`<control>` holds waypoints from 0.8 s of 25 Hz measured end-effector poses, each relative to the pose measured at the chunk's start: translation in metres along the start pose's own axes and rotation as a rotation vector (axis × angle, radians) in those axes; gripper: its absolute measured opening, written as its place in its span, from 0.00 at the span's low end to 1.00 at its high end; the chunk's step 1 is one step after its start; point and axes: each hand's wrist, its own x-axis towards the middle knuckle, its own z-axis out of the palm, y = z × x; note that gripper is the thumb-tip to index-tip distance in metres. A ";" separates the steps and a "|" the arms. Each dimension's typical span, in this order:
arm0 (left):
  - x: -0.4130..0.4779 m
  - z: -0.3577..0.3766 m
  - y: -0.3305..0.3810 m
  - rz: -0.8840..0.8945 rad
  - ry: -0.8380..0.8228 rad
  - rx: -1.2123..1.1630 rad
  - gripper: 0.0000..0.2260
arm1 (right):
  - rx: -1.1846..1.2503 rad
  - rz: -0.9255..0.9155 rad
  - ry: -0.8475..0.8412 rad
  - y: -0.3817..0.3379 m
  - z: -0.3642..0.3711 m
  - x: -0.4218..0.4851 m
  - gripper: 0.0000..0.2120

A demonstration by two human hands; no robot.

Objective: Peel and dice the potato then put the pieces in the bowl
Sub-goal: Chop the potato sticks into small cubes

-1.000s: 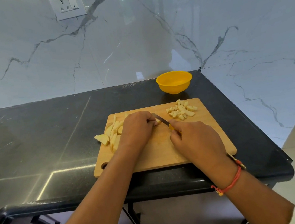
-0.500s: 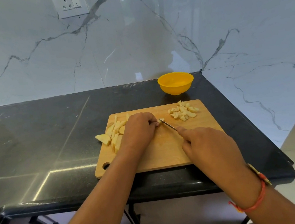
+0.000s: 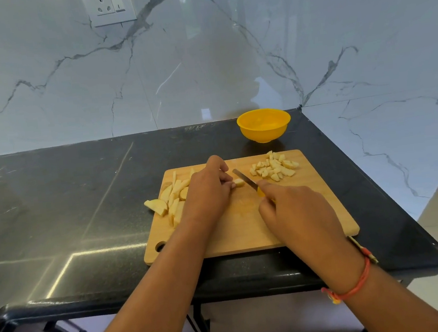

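Observation:
A wooden cutting board (image 3: 236, 234) lies on the black counter. My left hand (image 3: 207, 189) holds a potato strip (image 3: 239, 182) down on the board with curled fingers. My right hand (image 3: 296, 206) grips a yellow-handled knife (image 3: 244, 180), its blade lying just right of the strip's end. Several uncut potato strips and wedges (image 3: 171, 198) lie at the board's left edge, partly behind my left hand. A heap of diced pieces (image 3: 274, 169) sits at the board's far right corner. The yellow bowl (image 3: 263, 125) stands behind the board and looks empty.
The black counter (image 3: 67, 210) runs left of the board, with marble walls behind and at the right. Its front edge (image 3: 145, 294) and right edge drop off close to the board. Wall sockets (image 3: 108, 5) are mounted above.
The knife drew back toward me and then returned beside the strip. My left hand stayed on the strip throughout. The view shifted slightly.

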 end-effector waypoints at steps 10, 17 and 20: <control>0.001 0.001 0.000 0.005 0.029 -0.001 0.13 | 0.048 -0.019 -0.072 -0.006 0.002 0.009 0.21; 0.000 0.000 0.002 -0.005 0.042 0.006 0.14 | -0.106 -0.057 -0.173 -0.001 -0.005 -0.006 0.23; -0.001 0.000 0.002 -0.001 0.040 0.009 0.14 | -0.184 -0.059 -0.132 0.006 -0.007 -0.018 0.25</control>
